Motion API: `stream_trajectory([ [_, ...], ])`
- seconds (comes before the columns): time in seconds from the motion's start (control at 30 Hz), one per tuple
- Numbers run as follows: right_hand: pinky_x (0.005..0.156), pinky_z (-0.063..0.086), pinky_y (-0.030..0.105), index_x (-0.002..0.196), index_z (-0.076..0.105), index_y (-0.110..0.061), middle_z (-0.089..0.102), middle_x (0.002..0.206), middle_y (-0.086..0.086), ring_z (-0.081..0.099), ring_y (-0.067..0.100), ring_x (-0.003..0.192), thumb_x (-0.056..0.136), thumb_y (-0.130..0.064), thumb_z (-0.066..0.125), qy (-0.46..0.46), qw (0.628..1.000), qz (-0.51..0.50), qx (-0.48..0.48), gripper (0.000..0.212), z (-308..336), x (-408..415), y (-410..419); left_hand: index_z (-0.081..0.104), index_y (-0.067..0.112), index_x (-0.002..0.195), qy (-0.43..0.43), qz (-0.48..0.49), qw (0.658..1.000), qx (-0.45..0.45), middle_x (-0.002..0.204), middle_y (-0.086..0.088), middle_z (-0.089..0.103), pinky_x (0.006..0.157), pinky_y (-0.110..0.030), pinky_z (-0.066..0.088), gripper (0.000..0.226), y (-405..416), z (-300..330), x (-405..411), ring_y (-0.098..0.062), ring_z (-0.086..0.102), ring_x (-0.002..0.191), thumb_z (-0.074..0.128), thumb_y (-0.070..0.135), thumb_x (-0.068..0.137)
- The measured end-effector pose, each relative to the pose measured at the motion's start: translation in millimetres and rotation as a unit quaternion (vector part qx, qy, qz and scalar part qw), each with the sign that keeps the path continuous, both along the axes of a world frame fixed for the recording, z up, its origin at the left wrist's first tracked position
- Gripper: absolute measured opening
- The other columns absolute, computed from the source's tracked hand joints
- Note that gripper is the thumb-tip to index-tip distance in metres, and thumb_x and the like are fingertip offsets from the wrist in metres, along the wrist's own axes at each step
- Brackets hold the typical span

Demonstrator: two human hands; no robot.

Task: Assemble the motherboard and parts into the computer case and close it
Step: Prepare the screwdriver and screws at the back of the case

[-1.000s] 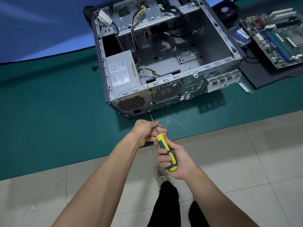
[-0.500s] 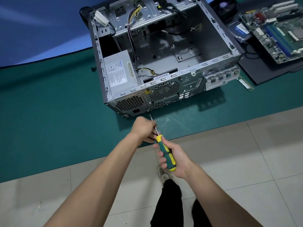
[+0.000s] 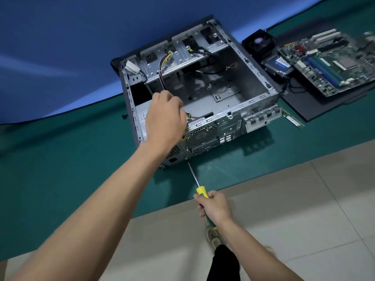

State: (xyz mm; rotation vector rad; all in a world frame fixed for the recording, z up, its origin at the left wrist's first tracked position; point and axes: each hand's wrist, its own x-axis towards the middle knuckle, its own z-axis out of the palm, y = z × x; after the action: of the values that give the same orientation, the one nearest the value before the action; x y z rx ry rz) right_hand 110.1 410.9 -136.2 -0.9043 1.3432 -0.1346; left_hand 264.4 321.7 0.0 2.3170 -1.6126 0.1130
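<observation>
while screwdriver (image 3: 197,184) tip sits at case's lower rear corner: left hand (image 3: 165,118) now gone from shaft, up over power supply (image 3: 142,118) end of open computer case (image 3: 203,102)
change: half a second ago both hands together on screwdriver, left pinching shaft near tip; now only right hand (image 3: 215,207) on tool, left raised and forward over case
meaning for task: probably done steadying the bit, switching to bracing case or sorting cables inside; a guess only
left hand pose: back of hand toward camera, fingers curled down and hidden; cannot tell whether gripping cable, case edge or nothing; forearm stretched diagonally from lower left
right hand pose: clenched round green-and-yellow handle, yellow collar showing above fist, shaft angled up-left toward rear panel corner
tip contact: appears to meet or nearly meet case corner below rear fan grille (image 3: 200,135); screw itself too small to see
case: lying on its side on green mat (image 3: 60,159), side panel off, interior bare of board, cable bundles (image 3: 164,63) hanging from drive bay end
motherboard (image 3: 332,65): not yet installed, on black sheet well right of case, blurred
other parts: cooler fan (image 3: 258,42) and hard drive (image 3: 279,64) beside board, ram stick (image 3: 293,121) on mat near case's slot bracket
progress: early, board and parts all outside
floor: beige tiles (image 3: 284,209) under right hand, shoe (image 3: 213,239) below
</observation>
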Motion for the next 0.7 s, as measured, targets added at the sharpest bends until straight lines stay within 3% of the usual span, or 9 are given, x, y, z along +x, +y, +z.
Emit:
stream_trajectory([
  [0.1, 0.057, 0.043, 0.032, 0.061, 0.05, -0.017, 0.057, 0.048, -0.005, 0.055, 0.014, 0.042, 0.084, -0.028, 0.068, 0.016, 1.0, -0.002, -0.01, 0.032, -4.7, 1.6, -0.4, 0.063, -0.001, 0.1, -0.072, -0.008, 0.964, 0.256, 0.115, -0.018, 0.058, 0.101, -0.043, 0.034, 0.025, -35.6, -9.2, 23.7, -0.032, 0.045, 0.114, 0.042, 0.01, 0.091],
  [0.17, 0.063, 0.049, 0.038, 0.06, 0.052, -0.016, 0.058, 0.051, -0.003, 0.056, 0.019, 0.049, 0.083, -0.03, 0.069, 0.033, 0.999, 0.004, -0.024, 0.032, -6.5, 0.4, -1.3, 0.058, 0.004, 0.086, -0.128, -0.011, 0.915, 0.382, 0.106, -0.015, 0.061, 0.114, -0.049, 0.015, 0.017, -52.9, -19.0, 32.4, -0.033, 0.045, 0.116, 0.042, 0.009, 0.089],
  [0.27, 0.056, 0.04, 0.033, 0.056, 0.049, -0.017, 0.047, 0.048, -0.006, 0.046, 0.018, 0.051, 0.084, -0.036, 0.068, 0.066, 0.996, 0.017, -0.057, 0.039, -7.5, -4.0, -1.1, 0.063, 0.011, 0.099, -0.241, -0.007, 0.851, 0.466, 0.086, -0.001, 0.061, 0.114, -0.057, 0.007, 0.023, -69.8, -33.7, 34.3, -0.03, 0.053, 0.11, 0.041, 0.018, 0.094],
  [0.37, 0.048, 0.028, 0.027, 0.057, 0.045, -0.017, 0.04, 0.045, -0.005, 0.04, 0.014, 0.048, 0.085, -0.047, 0.062, 0.144, 0.985, 0.039, -0.088, 0.045, -2.4, -2.4, 3.4, 0.058, 0.017, 0.119, -0.323, -0.021, 0.792, 0.518, 0.12, -0.002, 0.061, 0.109, -0.055, 0.021, 0.028, -79.5, -53.5, 32.3, -0.029, 0.05, 0.12, 0.039, 0.023, 0.098],
  [0.47, 0.05, 0.031, 0.027, 0.062, 0.045, -0.02, 0.045, 0.052, -0.007, 0.046, 0.014, 0.053, 0.086, -0.05, 0.06, 0.161, 0.981, 0.038, -0.101, 0.041, 3.8, 1.2, 4.8, 0.058, 0.019, 0.11, -0.307, -0.027, 0.793, 0.525, 0.122, -0.001, 0.059, 0.1, -0.04, 0.035, 0.023, -86.4, -62.6, 34.6, -0.024, 0.052, 0.116, 0.04, 0.024, 0.097],
  [0.6, 0.064, 0.044, 0.028, 0.082, 0.051, -0.025, 0.06, 0.073, -0.012, 0.061, 0.015, 0.073, 0.08, -0.043, 0.071, 0.107, 0.99, -0.037, -0.088, 0.027, 2.0, 1.0, 1.9, 0.051, 0.022, 0.083, -0.261, -0.05, 0.818, 0.51, 0.087, 0.005, 0.054, 0.079, -0.029, 0.036, 0.011, -94.1, -57.9, 43.2, -0.021, 0.055, 0.092, 0.047, 0.027, 0.092],
  [0.7, 0.042, 0.04, 0.023, 0.074, 0.056, -0.01, 0.06, 0.057, -0.004, 0.055, 0.018, 0.043, 0.081, -0.032, 0.075, 0.003, 0.995, -0.104, -0.003, 0.029, -0.3, -0.3, -0.1, 0.051, 0.021, 0.076, -0.263, -0.048, 0.815, 0.515, 0.074, 0.009, 0.052, 0.075, -0.028, 0.034, 0.015, -95.7, -59.1, 43.0, -0.019, 0.055, 0.087, 0.045, 0.023, 0.09],
])
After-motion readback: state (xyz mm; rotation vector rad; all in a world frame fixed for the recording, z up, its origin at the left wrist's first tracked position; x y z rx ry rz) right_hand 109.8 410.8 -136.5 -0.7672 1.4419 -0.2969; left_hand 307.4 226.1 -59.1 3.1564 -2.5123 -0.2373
